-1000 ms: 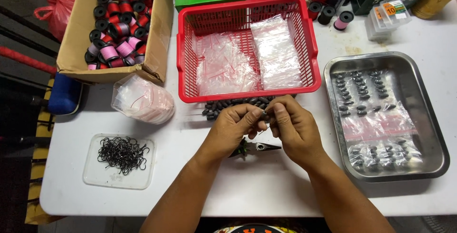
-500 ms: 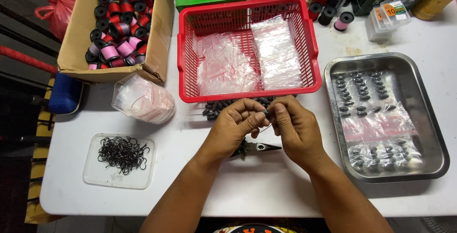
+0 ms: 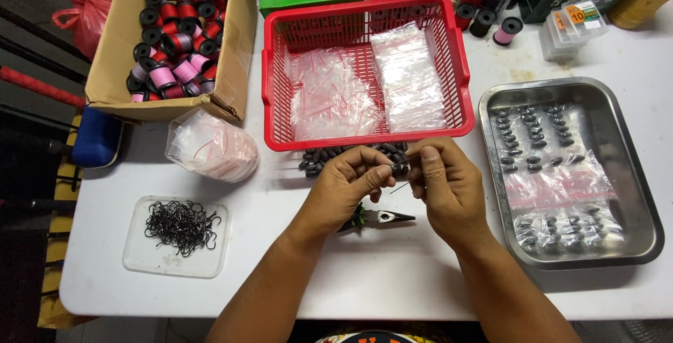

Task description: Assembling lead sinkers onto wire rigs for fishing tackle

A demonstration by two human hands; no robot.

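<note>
Head view: your left hand (image 3: 350, 182) and right hand (image 3: 445, 182) meet just below the red basket (image 3: 280, 115), fingertips pinched together on something tiny, prob. one dark sinker off the sinker pile (image 3: 350, 154) plus a thin wire; can't tell exactly what each hand pinches. Vs. a sec ago, hardly any change: hands stay in the same spot, same pinch, so you're mid fiddly step, not moving on. Pliers (image 3: 382, 215) lie untouched on the tabletop (image 3: 392, 280), under your hands. Steel tray (image 3: 631, 175) w/ filled bags sits right of the basket; hook dish (image 3: 179, 234) lower left; spool box (image 3: 168, 42) left.
</note>
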